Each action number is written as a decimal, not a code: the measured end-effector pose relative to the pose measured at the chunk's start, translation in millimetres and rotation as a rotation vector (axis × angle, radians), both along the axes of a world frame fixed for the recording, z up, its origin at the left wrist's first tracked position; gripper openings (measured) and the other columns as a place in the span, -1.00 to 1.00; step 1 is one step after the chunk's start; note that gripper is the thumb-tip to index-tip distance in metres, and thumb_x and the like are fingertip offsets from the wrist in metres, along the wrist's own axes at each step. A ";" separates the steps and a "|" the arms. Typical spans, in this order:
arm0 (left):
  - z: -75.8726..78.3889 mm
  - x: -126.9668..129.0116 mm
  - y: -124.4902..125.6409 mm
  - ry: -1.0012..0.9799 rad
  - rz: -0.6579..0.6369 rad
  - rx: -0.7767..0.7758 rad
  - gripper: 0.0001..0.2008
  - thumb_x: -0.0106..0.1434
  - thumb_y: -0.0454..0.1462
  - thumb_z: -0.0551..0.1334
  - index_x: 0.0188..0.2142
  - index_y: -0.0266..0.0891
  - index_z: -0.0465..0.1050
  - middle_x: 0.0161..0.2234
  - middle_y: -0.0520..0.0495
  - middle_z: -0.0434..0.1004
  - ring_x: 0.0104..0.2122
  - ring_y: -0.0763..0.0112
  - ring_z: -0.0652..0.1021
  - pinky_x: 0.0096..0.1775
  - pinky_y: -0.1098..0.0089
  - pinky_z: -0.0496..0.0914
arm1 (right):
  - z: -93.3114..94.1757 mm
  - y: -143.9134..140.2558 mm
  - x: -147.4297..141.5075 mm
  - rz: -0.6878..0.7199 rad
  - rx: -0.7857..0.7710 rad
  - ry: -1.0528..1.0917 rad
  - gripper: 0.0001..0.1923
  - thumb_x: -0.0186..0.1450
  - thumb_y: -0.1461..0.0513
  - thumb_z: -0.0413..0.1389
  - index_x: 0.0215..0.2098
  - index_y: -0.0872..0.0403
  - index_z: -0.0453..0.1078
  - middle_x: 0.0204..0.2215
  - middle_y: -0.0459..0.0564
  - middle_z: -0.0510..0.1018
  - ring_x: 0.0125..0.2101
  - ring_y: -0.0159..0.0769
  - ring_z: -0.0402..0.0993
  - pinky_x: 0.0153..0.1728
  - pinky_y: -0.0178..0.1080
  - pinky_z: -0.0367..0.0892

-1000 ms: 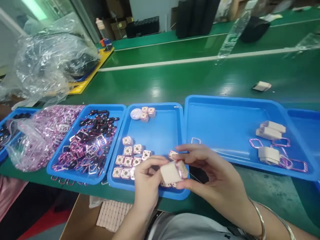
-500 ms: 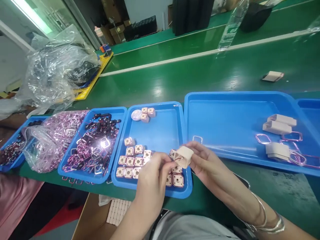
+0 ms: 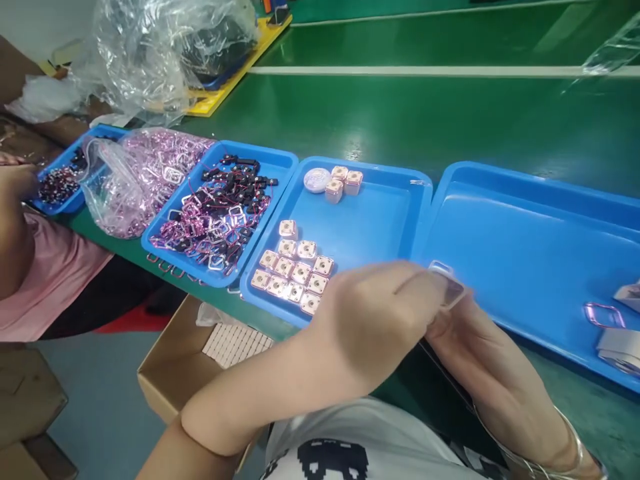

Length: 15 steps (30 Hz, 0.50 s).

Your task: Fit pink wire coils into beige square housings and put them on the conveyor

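Note:
My left hand (image 3: 383, 320) is closed and blurred by motion, its back towards me, over the front right corner of the middle blue tray (image 3: 385, 230). At its fingertips shows a blurred, rounded-square piece with a shiny edge (image 3: 454, 293). Close against those fingers, my right hand (image 3: 493, 360) is curled, and what it holds is mostly hidden. Beige blocks with pink metallic rims and a central hole (image 3: 301, 273) stand in rows to the left of my hands. A thin, pale square frame (image 3: 440, 268) lies in the right tray just beyond my fingers.
Left stands a blue tray (image 3: 293, 160) of black parts and pink frames, then a plastic bag (image 3: 150, 173) of pink frames. More frames (image 3: 604, 315) and beige blocks (image 3: 620, 347) lie in the right tray (image 3: 530, 177). A cardboard box (image 3: 165, 373) sits below; another person's arm (image 3: 13, 227) is far left.
The view has turned down and left. My left hand has swung over to the right, in front of the right hand's fingers. The beige block seen between my hands is now hidden.

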<state>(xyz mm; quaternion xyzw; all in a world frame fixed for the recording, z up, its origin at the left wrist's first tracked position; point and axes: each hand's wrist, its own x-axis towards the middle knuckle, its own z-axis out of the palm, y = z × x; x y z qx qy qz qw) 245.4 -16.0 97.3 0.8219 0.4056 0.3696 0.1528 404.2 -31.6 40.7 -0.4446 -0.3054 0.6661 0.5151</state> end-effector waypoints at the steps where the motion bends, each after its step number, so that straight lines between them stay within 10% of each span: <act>1: 1.5 0.3 2.0 0.003 0.004 0.007 -0.69 0.36 -0.36 0.00 -0.41 -0.28 0.48 -0.44 -0.11 0.55 -0.39 0.32 0.57 -0.35 0.39 0.44 | 0.4 0.2 0.1 0.003 -0.068 0.068 -0.83 0.30 0.04 0.13 -0.26 -0.14 0.53 -0.20 -0.12 0.64 -0.09 -0.26 0.55 0.02 -0.28 0.42; 15: 13.4 3.7 16.8 0.391 -0.124 -0.095 -0.78 0.25 -0.44 0.11 -0.44 -0.22 0.47 -0.42 -0.06 0.39 -0.49 0.37 0.41 -0.49 0.38 0.26 | 22.1 2.6 -17.4 -0.190 -0.343 0.329 -0.63 -0.17 0.21 0.48 -0.41 0.00 0.49 -0.44 -0.25 0.56 -0.40 -0.50 0.53 -0.27 -0.56 0.49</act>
